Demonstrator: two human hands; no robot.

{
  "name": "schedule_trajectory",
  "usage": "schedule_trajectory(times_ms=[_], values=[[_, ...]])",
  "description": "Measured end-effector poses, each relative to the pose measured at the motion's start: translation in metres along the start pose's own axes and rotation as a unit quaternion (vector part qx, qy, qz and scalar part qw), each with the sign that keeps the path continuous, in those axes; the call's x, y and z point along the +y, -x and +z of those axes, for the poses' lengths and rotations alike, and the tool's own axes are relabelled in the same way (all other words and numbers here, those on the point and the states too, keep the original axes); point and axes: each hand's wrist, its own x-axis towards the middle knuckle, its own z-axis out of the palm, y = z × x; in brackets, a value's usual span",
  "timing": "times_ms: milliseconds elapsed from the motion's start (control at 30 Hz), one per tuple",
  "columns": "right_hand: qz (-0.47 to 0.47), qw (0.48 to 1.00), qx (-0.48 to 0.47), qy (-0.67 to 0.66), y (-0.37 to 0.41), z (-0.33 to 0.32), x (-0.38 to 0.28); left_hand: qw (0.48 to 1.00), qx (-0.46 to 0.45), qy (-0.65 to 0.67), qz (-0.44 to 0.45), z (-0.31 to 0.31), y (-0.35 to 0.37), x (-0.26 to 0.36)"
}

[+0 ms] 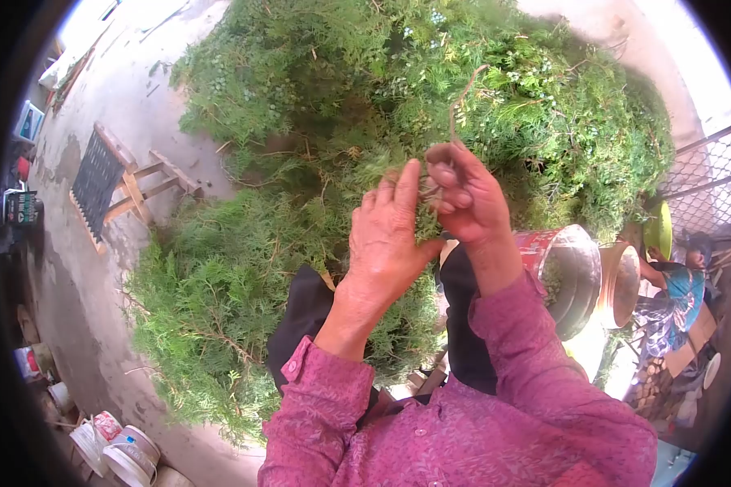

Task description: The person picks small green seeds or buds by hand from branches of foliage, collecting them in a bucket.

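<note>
A large heap of green conifer branches (227, 276) spreads in front of me and around my legs, with pale berries among the foliage. My right hand (467, 191) has its fingers curled round a thin brown twig (455, 109) that sticks up above them. Close beside it on the left, my left hand (386, 235) is spread with its back up and its fingers over a green sprig. What lies under its fingertips is partly hidden. A metal bucket (581, 284) with small green pieces inside is near my right forearm.
A folding stool (105, 187) lies at the left on the concrete floor. White buckets (130, 458) are at the lower left. A tan container (620, 284) stands beside the metal bucket. Another person (684, 284) is at the right, near a wire mesh fence (711, 174).
</note>
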Motion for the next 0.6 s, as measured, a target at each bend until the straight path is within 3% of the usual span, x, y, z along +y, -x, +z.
schedule_trajectory(times_ms=[67, 167, 200, 233, 300, 367, 400, 433, 467, 500, 567, 600], values=[[0.024, 0.990, -0.083, -0.107, -0.007, -0.002, 0.001, 0.999, 0.042, 0.006, 0.008, 0.007, -0.003, -0.010], [0.020, 0.981, -0.142, -0.132, -0.010, 0.010, 0.003, 0.995, 0.095, 0.028, 0.004, 0.007, -0.009, -0.017], [0.028, 0.969, -0.205, -0.138, -0.015, 0.012, 0.004, 0.983, 0.081, 0.162, -0.040, 0.008, -0.011, -0.021], [0.026, 0.968, -0.205, -0.144, -0.014, 0.013, 0.003, 0.951, 0.065, 0.292, -0.083, 0.008, -0.012, -0.023], [-0.011, 0.988, -0.143, -0.055, -0.012, 0.018, -0.005, 0.947, 0.092, 0.287, -0.114, 0.001, -0.017, -0.021], [-0.039, 0.985, -0.164, -0.030, -0.017, -0.004, -0.015, 0.908, 0.128, 0.344, -0.199, -0.019, -0.021, -0.019], [-0.044, 0.994, -0.098, 0.029, -0.017, -0.012, -0.021, 0.913, 0.123, 0.336, -0.195, -0.026, -0.023, -0.025], [-0.047, 0.994, -0.031, 0.089, -0.018, -0.018, -0.027, 0.881, 0.165, 0.400, -0.189, -0.031, -0.026, -0.034], [-0.057, 0.996, -0.020, 0.058, -0.017, -0.024, -0.032, 0.842, 0.207, 0.463, -0.183, -0.034, -0.028, -0.040], [-0.062, 0.997, -0.022, 0.050, -0.015, -0.029, -0.037, 0.847, 0.204, 0.456, -0.180, -0.034, -0.031, -0.042], [-0.062, 0.997, -0.039, -0.006, -0.009, -0.037, -0.044, 0.780, 0.254, 0.536, -0.199, -0.033, -0.038, -0.042], [-0.067, 0.998, -0.012, -0.004, -0.005, -0.034, -0.046, 0.783, 0.254, 0.533, -0.196, -0.034, -0.039, -0.041]])
